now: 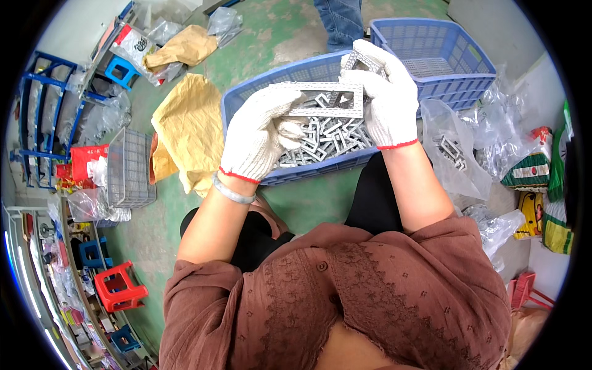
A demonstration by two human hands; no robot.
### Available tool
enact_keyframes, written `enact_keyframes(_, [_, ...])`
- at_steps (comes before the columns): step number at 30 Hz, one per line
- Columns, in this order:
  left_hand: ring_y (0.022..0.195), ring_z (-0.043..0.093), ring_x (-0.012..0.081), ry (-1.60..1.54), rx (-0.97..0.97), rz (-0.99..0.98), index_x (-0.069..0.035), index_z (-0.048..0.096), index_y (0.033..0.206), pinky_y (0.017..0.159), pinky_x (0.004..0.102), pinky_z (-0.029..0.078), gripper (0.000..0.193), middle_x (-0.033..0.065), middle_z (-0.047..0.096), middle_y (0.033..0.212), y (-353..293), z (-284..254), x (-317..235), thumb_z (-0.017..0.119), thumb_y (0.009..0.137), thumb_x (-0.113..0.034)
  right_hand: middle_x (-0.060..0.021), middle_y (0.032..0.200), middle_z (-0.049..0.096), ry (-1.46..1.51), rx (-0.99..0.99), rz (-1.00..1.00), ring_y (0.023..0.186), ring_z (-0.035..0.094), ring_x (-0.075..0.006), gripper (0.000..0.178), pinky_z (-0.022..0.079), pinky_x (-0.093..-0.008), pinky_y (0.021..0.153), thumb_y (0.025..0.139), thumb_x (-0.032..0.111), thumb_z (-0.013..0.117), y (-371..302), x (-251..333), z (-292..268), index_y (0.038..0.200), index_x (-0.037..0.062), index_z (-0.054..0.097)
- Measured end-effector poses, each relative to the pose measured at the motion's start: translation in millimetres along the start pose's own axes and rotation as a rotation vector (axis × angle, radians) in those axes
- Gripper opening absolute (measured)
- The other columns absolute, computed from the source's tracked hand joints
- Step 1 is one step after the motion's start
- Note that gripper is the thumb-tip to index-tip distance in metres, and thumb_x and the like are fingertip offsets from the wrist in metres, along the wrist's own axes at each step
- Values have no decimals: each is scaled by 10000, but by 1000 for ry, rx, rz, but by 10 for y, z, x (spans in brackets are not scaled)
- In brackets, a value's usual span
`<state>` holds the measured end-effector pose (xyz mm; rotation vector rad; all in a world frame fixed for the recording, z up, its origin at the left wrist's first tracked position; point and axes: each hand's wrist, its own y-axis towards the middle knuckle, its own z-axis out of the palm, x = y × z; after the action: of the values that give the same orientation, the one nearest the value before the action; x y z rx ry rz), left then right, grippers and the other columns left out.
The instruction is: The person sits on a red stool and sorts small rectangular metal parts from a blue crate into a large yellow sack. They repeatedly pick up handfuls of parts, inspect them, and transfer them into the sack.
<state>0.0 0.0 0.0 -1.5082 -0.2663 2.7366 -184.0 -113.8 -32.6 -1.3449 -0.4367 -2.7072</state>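
Observation:
White knit gloves with red cuffs cover both hands. My left hand (256, 132) is closed on one end of a grey rectangular metal frame (327, 113), held level above a blue plastic basket (250, 92). My right hand (391, 95) is at the frame's other end, its fingers bent around a second grey metal frame (362, 60) held at a tilt. Whether the right fingers also touch the first frame, I cannot tell. Below the hands, several small grey metal frames (324, 140) lie heaped in the basket.
A second blue basket (444, 77) stands at the far right. Near it, a clear bag (453, 166) holds several metal pieces. Yellow-brown sacking (191, 123) and a grey crate (129, 169) are on the left, with a red stool (120, 287) nearer. Someone's jeans leg (341, 24) shows beyond the baskets.

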Motion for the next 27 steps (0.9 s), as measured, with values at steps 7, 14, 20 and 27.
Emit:
enact_keyframes(7, [767,595,212,-53,37,-23,16,621,1173,568,267,436,260,188,670,1140,12,-8,6,582,966,-137,-103,1053,690,31,11,-6,938,657,-161,453,546,-280,821,762,-61,718,-13,8,9,1208,-37,644])
enact_keyframes(14, [638,639,153,56,-140,34,-9,650,1115,485,248,444,196,93,660,930,-33,202,27,606,959,-117,-104,1060,688,-23,9,-22,948,652,-156,470,533,-275,844,749,-63,725,-27,30,0,1211,-35,643])
enact_keyframes(20, [651,662,167,142,-82,96,-14,631,1077,534,258,511,193,103,692,973,-40,104,41,683,916,-107,-158,1065,687,-107,0,-97,938,671,-210,487,557,-310,828,794,-101,660,-52,37,55,1271,-79,568])
enact_keyframes(27, [821,700,178,217,-120,274,27,595,1095,738,282,586,209,129,688,990,-70,217,173,675,909,-25,-155,1062,684,-7,-19,-59,914,676,-208,497,566,-305,782,801,-96,662,-106,84,127,1286,-66,559])
